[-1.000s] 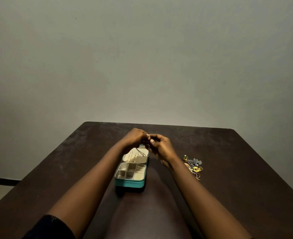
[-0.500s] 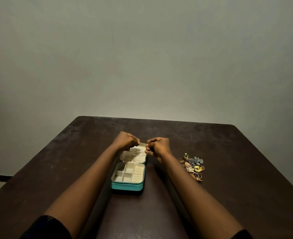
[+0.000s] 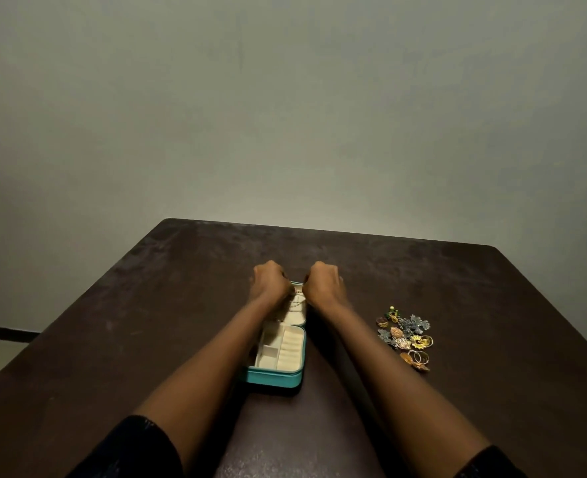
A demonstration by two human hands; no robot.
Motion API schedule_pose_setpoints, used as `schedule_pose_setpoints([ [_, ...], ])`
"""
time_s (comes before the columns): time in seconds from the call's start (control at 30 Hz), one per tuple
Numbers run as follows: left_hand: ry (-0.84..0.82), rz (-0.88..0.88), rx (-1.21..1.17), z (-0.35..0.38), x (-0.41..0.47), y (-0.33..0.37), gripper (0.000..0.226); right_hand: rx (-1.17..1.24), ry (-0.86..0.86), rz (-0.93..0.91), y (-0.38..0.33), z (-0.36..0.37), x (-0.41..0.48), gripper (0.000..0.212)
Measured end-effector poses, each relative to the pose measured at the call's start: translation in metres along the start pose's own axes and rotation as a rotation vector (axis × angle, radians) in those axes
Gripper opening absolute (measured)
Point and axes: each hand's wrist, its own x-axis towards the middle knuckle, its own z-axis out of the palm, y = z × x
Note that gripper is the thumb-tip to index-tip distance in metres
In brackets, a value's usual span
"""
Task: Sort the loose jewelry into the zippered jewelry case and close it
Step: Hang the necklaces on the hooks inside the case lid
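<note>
The teal zippered jewelry case (image 3: pixel 273 378) lies open in the middle of the dark table (image 3: pixel 140 326), its cream compartments facing up and its lid flat on the far side. A thin necklace chain (image 3: pixel 297 302) hangs down over the lid lining. My left hand (image 3: pixel 270 280) and my right hand (image 3: pixel 323 283) are both curled at the lid's far edge, each pinching an end of the chain; the fingertips are hidden behind the backs of the hands. My left forearm covers the case's left side.
A pile of loose jewelry (image 3: pixel 404 336), with rings, brooches and flower-shaped pieces, lies on the table to the right of the case. A plain wall rises behind the table's far edge.
Both hands have dropped from above the case to the lid's far edge and moved slightly apart. The chain that dangled between them now lies against the lid lining.
</note>
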Motion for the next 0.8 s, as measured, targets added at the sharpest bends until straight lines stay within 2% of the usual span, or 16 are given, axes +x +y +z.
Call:
schedule_pose_setpoints([
  [0.27, -0.097, -0.143, 0.046, -0.002, 0.004, 0.006, 0.033, -0.107, -0.169, -0.016, -0.011, -0.012, -0.001, 0.028],
  [0.53, -0.106, -0.167, 0.123, -0.005, 0.008, 0.010, 0.031, -0.230, -0.304, -0.060, -0.021, -0.011, 0.003, 0.032],
  [0.8, -0.143, -0.162, 0.241, -0.009, -0.002, 0.007, 0.038, -0.220, -0.286, -0.014, -0.020, -0.012, -0.002, 0.035],
])
